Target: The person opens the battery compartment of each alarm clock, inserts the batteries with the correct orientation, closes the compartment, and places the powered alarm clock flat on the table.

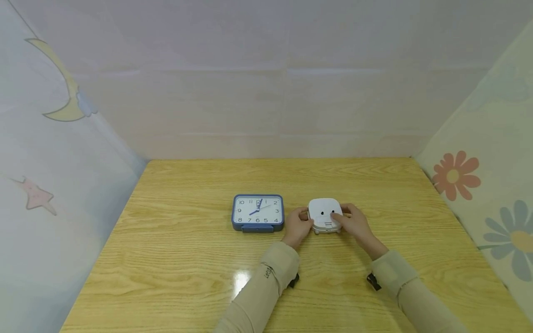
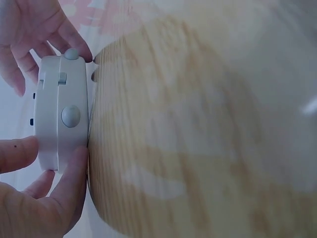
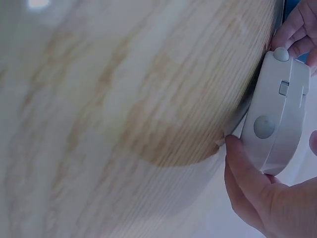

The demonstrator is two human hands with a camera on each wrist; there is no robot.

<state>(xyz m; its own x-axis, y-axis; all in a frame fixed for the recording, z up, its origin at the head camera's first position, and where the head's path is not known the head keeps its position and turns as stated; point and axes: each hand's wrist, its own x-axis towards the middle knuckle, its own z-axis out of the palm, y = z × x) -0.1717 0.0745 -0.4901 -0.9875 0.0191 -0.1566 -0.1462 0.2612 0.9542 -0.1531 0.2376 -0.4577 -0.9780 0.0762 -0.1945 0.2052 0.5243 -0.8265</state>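
A small white alarm clock lies on the table with its back facing up. Two black knobs and a small cover latch show on that back. Two rounded feet stick out of the side nearest the person. My left hand grips the clock's left edge, thumb on top and fingers against the side and underneath. At the right edge, my right hand holds it with the fingers along the side. Its thumb lies over the back, by the right knob; whether it touches the knob, I cannot tell. The clock's face is hidden.
A blue rectangular alarm clock lies face up just left of the left hand. Both are on a wood-grain table. Cloth walls with a moon and flowers stand at the back and sides.
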